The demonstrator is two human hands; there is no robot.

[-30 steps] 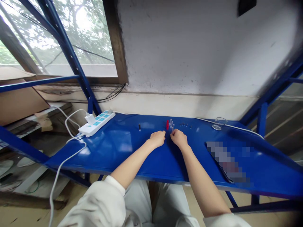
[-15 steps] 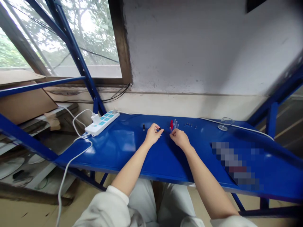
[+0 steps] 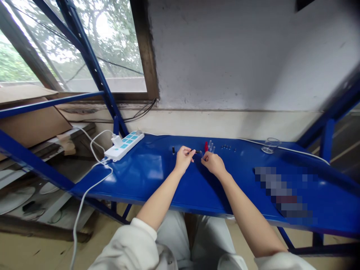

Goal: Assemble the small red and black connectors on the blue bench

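Observation:
My left hand (image 3: 184, 160) is closed in a pinch on a small black stick-like piece (image 3: 198, 152) that points right. Close beside it, my right hand (image 3: 213, 162) pinches a small clear tube (image 3: 201, 154). The facing ends of the two pieces are nearly together; whether they touch I cannot tell. Just behind my right hand are red pieces (image 3: 206, 145) and several clear tubes (image 3: 210, 145). To the left of my left hand, a small black cylinder (image 3: 173, 150) with a clear lower end stands upright on the blue tabletop (image 3: 135, 183).
Several tiny dark-and-clear parts (image 3: 226, 147) sit right of the tubes. Farther right is a clear glass cup (image 3: 270, 146) near a white cable. A white power strip (image 3: 123, 147) lies at the left. A blurred-out flat item (image 3: 281, 195) is at the right front.
My left hand has turned and moved toward my right hand, bringing the black piece near the clear tube. The view has shifted slightly.

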